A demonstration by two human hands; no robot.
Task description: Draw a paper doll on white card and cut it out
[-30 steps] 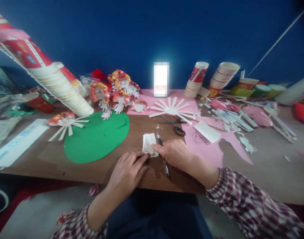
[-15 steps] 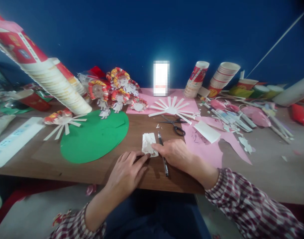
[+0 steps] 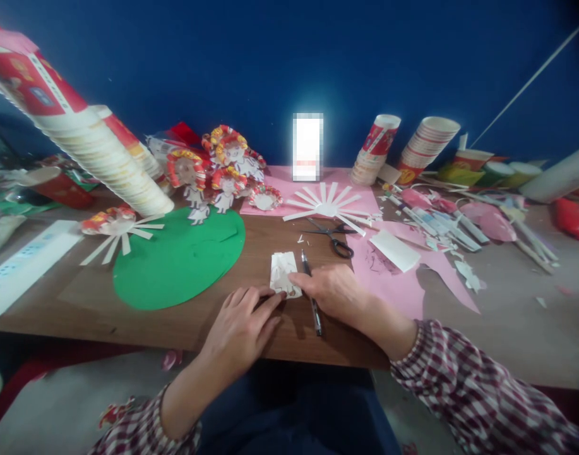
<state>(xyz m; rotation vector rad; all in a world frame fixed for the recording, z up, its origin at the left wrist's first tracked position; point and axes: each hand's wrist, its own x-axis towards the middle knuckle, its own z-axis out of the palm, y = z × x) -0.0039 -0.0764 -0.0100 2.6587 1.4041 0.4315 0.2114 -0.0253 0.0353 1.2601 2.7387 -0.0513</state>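
Paper (image 3: 280,265) lies flat near the table's (image 3: 175,322) front edge, seemingly steadied from two sides against sliding: the left hand's (image 3: 242,325) loose, uncurled grip touches its lower edge, while the right hand (image 3: 339,291) rests a finger on it, its curled grip's contents impossible to tell. A pen (image 3: 316,319) lies alongside; wood separates paper from green sheet (image 3: 175,265).

Fingertips of the left grip (image 3: 242,325) and right grip (image 3: 336,294) cover parts of the small rectangular white paper (image 3: 282,265); I cannot resolve its markings. The dark marks on the pink paper sheet (image 3: 394,294) are illegible to me. The view's left edge crops the leaning red-and-white paper-cup stack (image 3: 104,161).
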